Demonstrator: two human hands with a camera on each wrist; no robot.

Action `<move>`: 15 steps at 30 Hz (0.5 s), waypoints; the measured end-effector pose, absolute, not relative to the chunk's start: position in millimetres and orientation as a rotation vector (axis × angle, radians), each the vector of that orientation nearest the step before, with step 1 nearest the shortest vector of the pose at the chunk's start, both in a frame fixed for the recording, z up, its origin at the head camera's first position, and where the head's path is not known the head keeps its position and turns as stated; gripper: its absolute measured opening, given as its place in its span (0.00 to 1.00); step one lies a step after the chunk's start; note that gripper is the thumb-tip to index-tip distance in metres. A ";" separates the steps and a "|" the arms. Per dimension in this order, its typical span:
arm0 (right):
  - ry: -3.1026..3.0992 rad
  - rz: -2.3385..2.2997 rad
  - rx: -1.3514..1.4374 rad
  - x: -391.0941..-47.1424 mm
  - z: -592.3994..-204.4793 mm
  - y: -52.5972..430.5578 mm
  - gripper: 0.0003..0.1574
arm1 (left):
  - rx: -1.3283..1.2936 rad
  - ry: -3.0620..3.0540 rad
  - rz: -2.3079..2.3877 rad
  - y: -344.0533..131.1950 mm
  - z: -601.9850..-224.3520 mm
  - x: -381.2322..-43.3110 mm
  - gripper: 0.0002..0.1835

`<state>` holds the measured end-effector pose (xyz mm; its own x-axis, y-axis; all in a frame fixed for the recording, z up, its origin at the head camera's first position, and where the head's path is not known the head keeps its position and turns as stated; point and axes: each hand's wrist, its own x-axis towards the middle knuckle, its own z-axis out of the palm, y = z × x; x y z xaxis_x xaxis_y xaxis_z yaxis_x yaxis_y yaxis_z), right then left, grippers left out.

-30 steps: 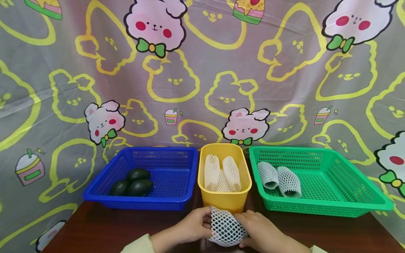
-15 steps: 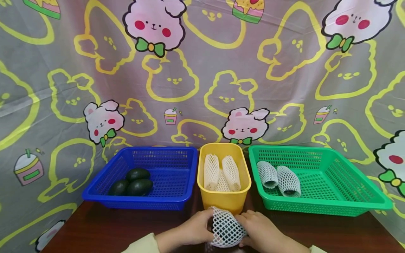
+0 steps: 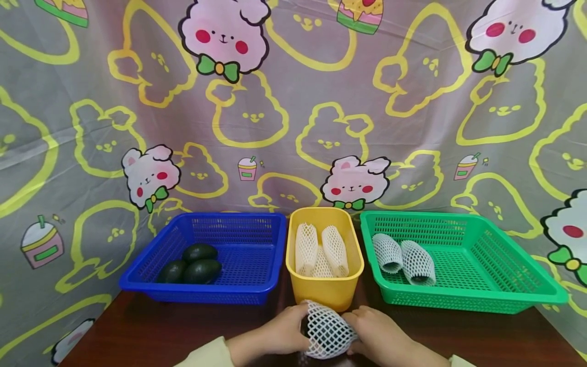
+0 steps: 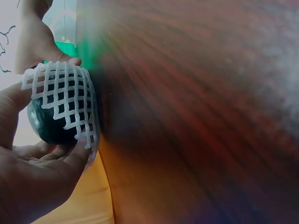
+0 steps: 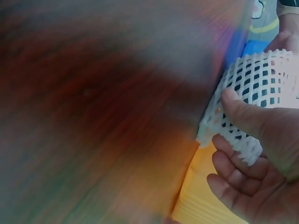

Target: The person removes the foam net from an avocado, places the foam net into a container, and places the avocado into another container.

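A white foam fruit net [image 3: 327,331] covers most of a dark green avocado [image 4: 44,123] in front of the yellow bin. My left hand [image 3: 284,330] grips the avocado at the net's left end, thumb on one side and fingers on the other. Bare skin of the fruit shows past the net's edge in the left wrist view. On the other side my right hand [image 3: 378,334] pinches the net's right end. Its thumb [image 5: 243,109] lies on the mesh, and its fingers are curled at the net's edge.
A blue basket [image 3: 202,294] at left holds several avocados [image 3: 203,271]. The yellow bin [image 3: 325,293] in the middle contains several foam nets [image 3: 306,250]. In the green basket [image 3: 458,298] at right lie two netted fruits [image 3: 418,262]. A patterned cloth [image 3: 293,122] hangs behind the brown table [image 3: 133,331].
The net and the avocado have shifted slightly to the right and tilted a little. My left hand has moved slightly right with them; both hands keep their hold.
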<state>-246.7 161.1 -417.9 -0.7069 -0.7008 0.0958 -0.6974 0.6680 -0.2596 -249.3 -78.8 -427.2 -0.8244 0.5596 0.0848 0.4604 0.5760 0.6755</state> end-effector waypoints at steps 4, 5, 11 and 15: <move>2.888 -0.468 -1.226 -245.6 -418.5 161.1 0.17 | 0.839 2.665 1.098 -81.2 -426.9 -247.7 0.29; 2.894 -0.476 -1.236 -245.4 -418.3 161.1 0.16 | 0.836 2.662 1.105 -82.0 -426.5 -247.6 0.29; 2.923 -0.492 -1.292 -245.0 -416.4 162.2 0.11 | 0.831 2.645 1.150 -88.3 -427.0 -246.6 0.29; 2.968 -0.476 -1.328 -244.6 -415.4 165.1 0.08 | 0.849 2.586 1.246 -93.6 -428.5 -247.2 0.29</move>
